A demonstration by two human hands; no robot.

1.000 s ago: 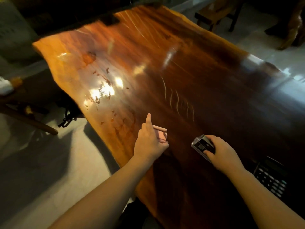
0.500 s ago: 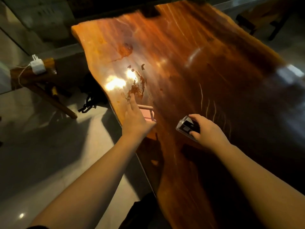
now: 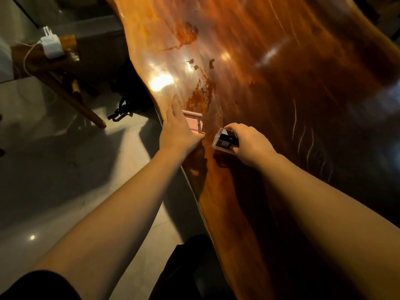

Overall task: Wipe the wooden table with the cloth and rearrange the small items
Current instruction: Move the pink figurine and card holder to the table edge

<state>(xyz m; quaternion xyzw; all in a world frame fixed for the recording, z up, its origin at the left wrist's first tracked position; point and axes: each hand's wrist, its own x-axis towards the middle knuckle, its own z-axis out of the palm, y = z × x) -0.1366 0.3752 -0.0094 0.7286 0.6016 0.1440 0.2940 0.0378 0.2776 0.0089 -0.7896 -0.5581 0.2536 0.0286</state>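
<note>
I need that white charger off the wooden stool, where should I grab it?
Take the white charger by its two broad flat sides, coming from above: it stands upright on the wooden stool, prongs up, cable trailing left. Avoid the prongs.

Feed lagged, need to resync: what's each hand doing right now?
Left hand: closed on a pink flat object at the wooden table's edge.
Right hand: closed on a small clear case with dark contents.

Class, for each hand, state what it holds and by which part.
Left hand: pink item, gripped at its near end. Right hand: small clear case, fingers across its right side.
</note>
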